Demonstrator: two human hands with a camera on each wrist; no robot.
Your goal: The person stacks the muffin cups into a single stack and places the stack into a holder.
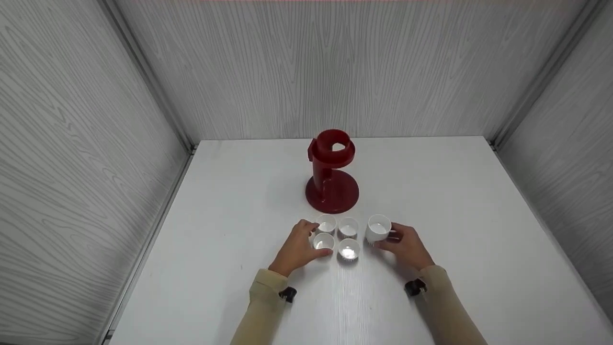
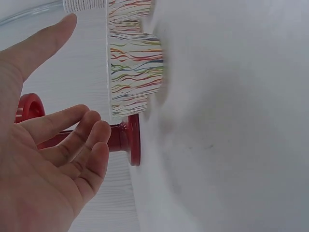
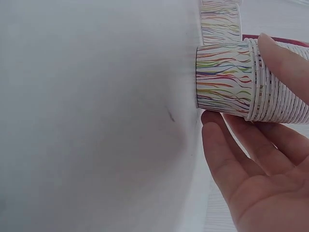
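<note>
Four small paper cups stand in a two-by-two group on the white table (image 1: 215,268); from above their insides look white, and their sides carry coloured wavy stripes. My left hand (image 1: 299,247) curves loosely beside the front-left cup (image 1: 323,241). In the left wrist view the left hand (image 2: 53,159) is relaxed, a little apart from the striped cup (image 2: 135,82). My right hand (image 1: 404,244) holds a stack of nested cups (image 1: 378,228) to the right of the group. The stack (image 3: 270,82) rests on the table, with the thumb (image 3: 285,58) on one side and the fingers (image 3: 227,145) on the other.
A dark red stand (image 1: 333,172) with a round base and a ring-shaped top rises just behind the cups; its base (image 2: 130,140) shows in the left wrist view. Grey wood-grain walls (image 1: 86,143) close in the table on the left, back and right.
</note>
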